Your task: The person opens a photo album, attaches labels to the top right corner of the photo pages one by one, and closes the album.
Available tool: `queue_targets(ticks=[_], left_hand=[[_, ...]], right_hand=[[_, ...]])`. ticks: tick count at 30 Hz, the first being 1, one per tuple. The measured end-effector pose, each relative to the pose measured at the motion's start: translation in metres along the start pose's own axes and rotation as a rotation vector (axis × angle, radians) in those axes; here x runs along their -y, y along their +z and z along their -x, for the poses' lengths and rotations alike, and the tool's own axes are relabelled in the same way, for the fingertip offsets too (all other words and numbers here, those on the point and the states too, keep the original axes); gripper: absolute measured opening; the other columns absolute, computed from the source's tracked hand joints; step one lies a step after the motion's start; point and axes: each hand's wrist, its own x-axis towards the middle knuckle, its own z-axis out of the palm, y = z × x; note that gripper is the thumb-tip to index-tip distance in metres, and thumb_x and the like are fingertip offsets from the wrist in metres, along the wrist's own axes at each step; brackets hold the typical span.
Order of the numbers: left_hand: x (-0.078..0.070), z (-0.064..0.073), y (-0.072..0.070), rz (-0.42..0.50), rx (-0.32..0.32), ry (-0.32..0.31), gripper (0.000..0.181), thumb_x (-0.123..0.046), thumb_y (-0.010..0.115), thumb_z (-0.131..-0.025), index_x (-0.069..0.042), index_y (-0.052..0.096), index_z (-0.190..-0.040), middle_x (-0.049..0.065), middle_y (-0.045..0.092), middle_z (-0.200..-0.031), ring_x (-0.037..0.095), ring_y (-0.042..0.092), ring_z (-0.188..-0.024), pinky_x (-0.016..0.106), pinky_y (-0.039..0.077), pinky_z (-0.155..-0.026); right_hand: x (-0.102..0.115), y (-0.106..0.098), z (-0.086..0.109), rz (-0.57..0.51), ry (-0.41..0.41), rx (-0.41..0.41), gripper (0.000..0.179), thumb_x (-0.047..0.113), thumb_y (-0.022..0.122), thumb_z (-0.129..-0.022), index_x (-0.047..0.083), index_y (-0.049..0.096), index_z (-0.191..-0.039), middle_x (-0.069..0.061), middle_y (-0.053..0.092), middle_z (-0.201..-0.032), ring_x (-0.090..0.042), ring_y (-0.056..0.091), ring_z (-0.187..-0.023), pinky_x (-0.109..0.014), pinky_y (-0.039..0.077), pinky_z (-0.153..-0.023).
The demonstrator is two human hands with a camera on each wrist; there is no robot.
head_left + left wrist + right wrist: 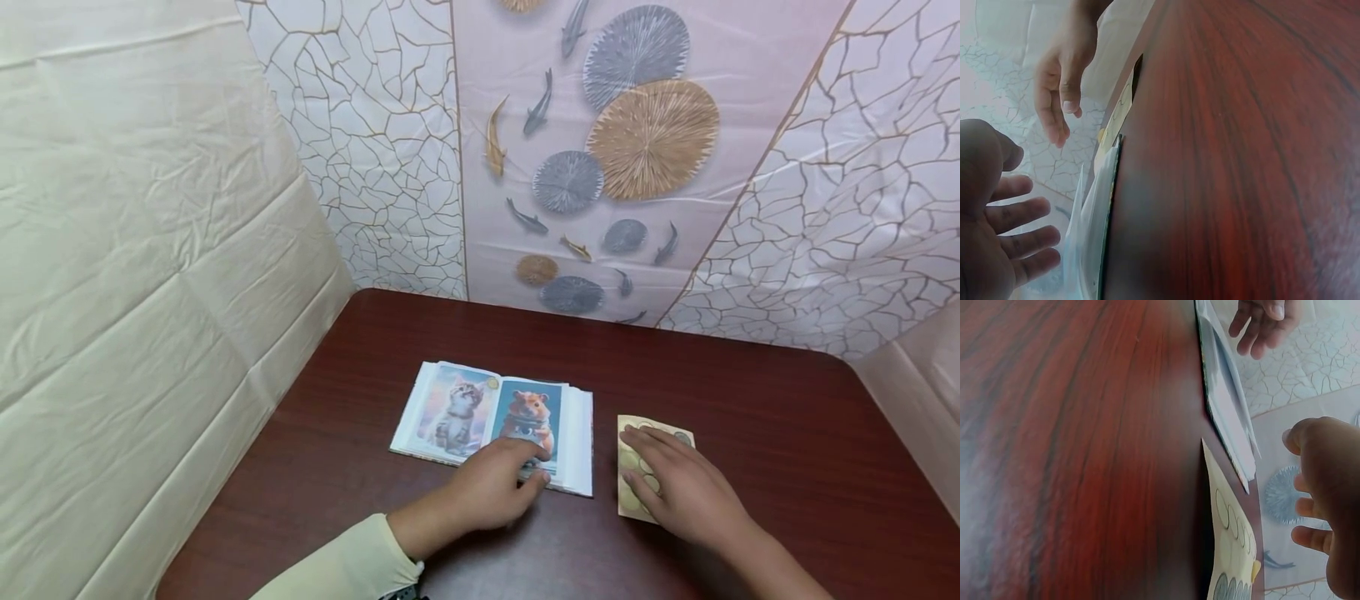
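An open photo album (576, 442) lies on the table, a kitten picture (456, 417) on its left page and a hamster picture (529, 407) on its right. One round gold sticker (492, 383) is at the kitten picture's top right corner. My left hand (495, 485) hovers over the album's lower edge, fingers relaxed and holding nothing, as the left wrist view confirms. To the right lies a yellowish sheet of round stickers (628, 502), slightly bowed up off the table in the right wrist view. Over it my right hand (682, 483) is held with loose fingers, partly covering the circles.
The dark red wooden table (337, 492) extends around both items. A patterned cloth (397, 150) hangs behind its far edge, and a plain cream cloth (150, 275) along the left side. A small yellow tab (1256, 570) sticks up at the sheet's edge.
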Motion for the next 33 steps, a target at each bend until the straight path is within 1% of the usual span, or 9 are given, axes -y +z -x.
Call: queue_targets(ticks=[4, 7, 9, 14, 19, 27, 33], left_hand=[[-0.002, -0.001, 0.003, 0.007, 0.010, 0.037, 0.028, -0.029, 0.062, -0.103, -0.014, 0.069, -0.125, -0.006, 0.070, -0.122, 0.011, 0.061, -0.120, 0.030, 0.049, -0.100], [-0.004, -0.002, 0.005, 0.013, 0.028, 0.055, 0.028, -0.029, 0.061, -0.103, -0.013, 0.069, -0.125, -0.007, 0.070, -0.122, 0.010, 0.060, -0.121, 0.030, 0.049, -0.101], [-0.006, -0.003, 0.006, 0.015, 0.039, 0.059, 0.028, -0.029, 0.061, -0.104, -0.014, 0.069, -0.125, -0.008, 0.069, -0.122, 0.010, 0.060, -0.122, 0.030, 0.049, -0.101], [-0.010, -0.003, 0.008, 0.015, 0.046, 0.069, 0.028, -0.029, 0.060, -0.104, -0.014, 0.069, -0.126, -0.006, 0.069, -0.122, 0.011, 0.060, -0.122, 0.030, 0.049, -0.101], [-0.013, -0.004, 0.009, 0.015, 0.048, 0.072, 0.028, -0.029, 0.060, -0.104, -0.014, 0.069, -0.126, -0.006, 0.070, -0.122, 0.011, 0.060, -0.122, 0.030, 0.049, -0.101], [-0.017, -0.008, 0.013, 0.015, 0.058, 0.089, 0.027, -0.029, 0.060, -0.104, -0.015, 0.069, -0.125, -0.006, 0.070, -0.120, 0.009, 0.061, -0.119, 0.028, 0.049, -0.099], [-0.018, -0.010, 0.015, 0.014, 0.060, 0.114, 0.026, -0.028, 0.059, -0.104, -0.015, 0.069, -0.124, -0.005, 0.070, -0.119, 0.008, 0.062, -0.116, 0.026, 0.049, -0.097]], right_hand=[[-0.003, -0.001, 0.006, 0.009, -0.011, -0.023, 0.053, 0.024, 0.080, -0.086, 0.004, 0.066, -0.133, -0.012, 0.066, -0.132, -0.037, 0.059, -0.123, -0.056, 0.048, -0.097], [-0.005, -0.001, 0.011, 0.009, 0.002, -0.024, 0.053, 0.024, 0.080, -0.086, 0.005, 0.066, -0.133, -0.010, 0.066, -0.133, -0.036, 0.058, -0.124, -0.053, 0.046, -0.100], [-0.006, -0.001, 0.015, 0.007, 0.015, -0.024, 0.054, 0.024, 0.081, -0.085, 0.006, 0.066, -0.133, -0.010, 0.066, -0.133, -0.037, 0.058, -0.124, -0.054, 0.046, -0.100], [-0.009, -0.003, 0.023, 0.001, 0.040, -0.023, 0.056, 0.028, 0.083, -0.083, 0.009, 0.066, -0.133, -0.011, 0.064, -0.135, -0.040, 0.057, -0.125, -0.055, 0.047, -0.097], [-0.013, -0.006, 0.031, 0.012, 0.055, -0.020, 0.062, 0.031, 0.087, -0.078, 0.006, 0.067, -0.131, -0.013, 0.064, -0.134, -0.040, 0.057, -0.124, -0.054, 0.047, -0.096], [-0.019, -0.008, 0.043, 0.028, 0.090, 0.006, 0.071, 0.034, 0.089, -0.073, 0.002, 0.065, -0.132, -0.015, 0.064, -0.134, -0.036, 0.056, -0.123, -0.054, 0.048, -0.092], [-0.024, -0.006, 0.048, 0.040, 0.116, 0.043, 0.081, 0.045, 0.089, -0.074, 0.003, 0.061, -0.137, -0.017, 0.061, -0.138, -0.038, 0.055, -0.123, -0.059, 0.050, -0.090]])
